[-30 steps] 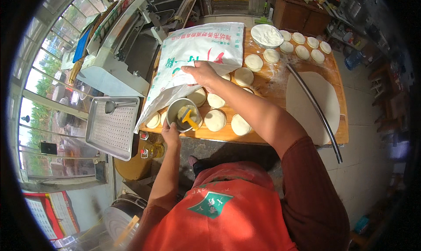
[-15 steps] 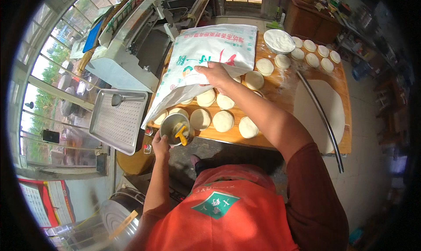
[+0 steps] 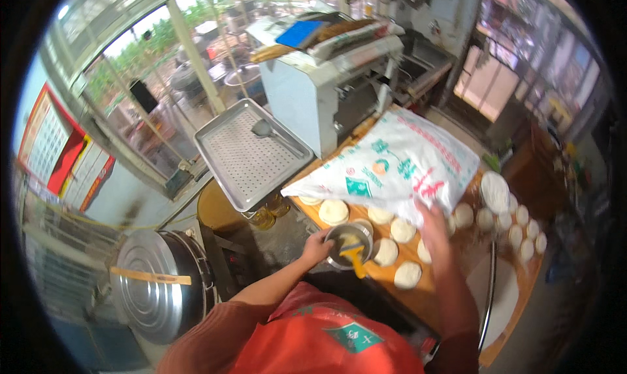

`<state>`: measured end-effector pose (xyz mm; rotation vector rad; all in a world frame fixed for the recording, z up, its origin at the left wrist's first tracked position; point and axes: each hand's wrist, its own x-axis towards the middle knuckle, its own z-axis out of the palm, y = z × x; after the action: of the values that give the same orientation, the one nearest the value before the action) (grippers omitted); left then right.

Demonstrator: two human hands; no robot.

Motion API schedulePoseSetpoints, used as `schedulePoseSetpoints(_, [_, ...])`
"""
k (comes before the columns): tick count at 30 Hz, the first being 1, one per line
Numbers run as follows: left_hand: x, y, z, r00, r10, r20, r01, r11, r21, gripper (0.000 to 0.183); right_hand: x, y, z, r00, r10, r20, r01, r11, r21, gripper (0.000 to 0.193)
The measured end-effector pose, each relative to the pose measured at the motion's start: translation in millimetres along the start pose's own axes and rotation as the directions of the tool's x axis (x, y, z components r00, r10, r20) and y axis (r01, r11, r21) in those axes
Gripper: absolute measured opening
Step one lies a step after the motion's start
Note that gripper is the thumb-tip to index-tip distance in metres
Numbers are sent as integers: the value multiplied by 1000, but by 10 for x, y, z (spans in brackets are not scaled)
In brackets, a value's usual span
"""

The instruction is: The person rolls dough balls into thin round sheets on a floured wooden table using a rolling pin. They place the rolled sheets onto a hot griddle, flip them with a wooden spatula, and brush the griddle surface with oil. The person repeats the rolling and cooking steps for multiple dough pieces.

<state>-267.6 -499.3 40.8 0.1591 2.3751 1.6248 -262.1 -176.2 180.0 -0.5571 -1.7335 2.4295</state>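
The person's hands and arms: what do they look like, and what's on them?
The left hand and right hand show no gloves. The left sleeve is reddish-brown; the right sleeve looks darker. The forearms are mostly bare.

1. Before me on the counter (image 3: 423,298): rounds (image 3: 408,275), the sack (image 3: 405,158) behind.
2. Brush (image 3: 353,255) in the bowl (image 3: 339,267), beside the rounds.
3. Left of my sack: tray (image 3: 232,162), ladle (image 3: 262,128) in it.
4. To my right: rod (image 3: 490,289) across the sheet (image 3: 506,292).
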Motion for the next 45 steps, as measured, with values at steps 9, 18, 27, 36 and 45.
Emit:
schedulePoseSetpoints(9, [-456,67,-2283,934,-355,-33,311,857,-411,49,-724,730,-307,991,82,106,-9,832,-554,34])
schedulePoseSetpoints(18, [1335,-522,-3869,801,-368,-472,64,837,-543,45,-2,439,367,980,-66,-190,-115,592,-798,36])
schedulePoseSetpoints(27, [3783,-1193,-4461,543,-524,-656,-98,736,-670,62,64,876,870,910,19,-414,-398,318,-861,37])
schedulePoseSetpoints(36, [3764,-1121,-4330,587,-482,-650,-138,732,-667,65,157,1408,2078,979,205,-11,-66,262,-963,39])
schedulePoseSetpoints(45, [1884,-758,-4038,555,-607,-569,55,709,-703,58,2899,2132,4316,939,139,316,321,-17,-947,44])
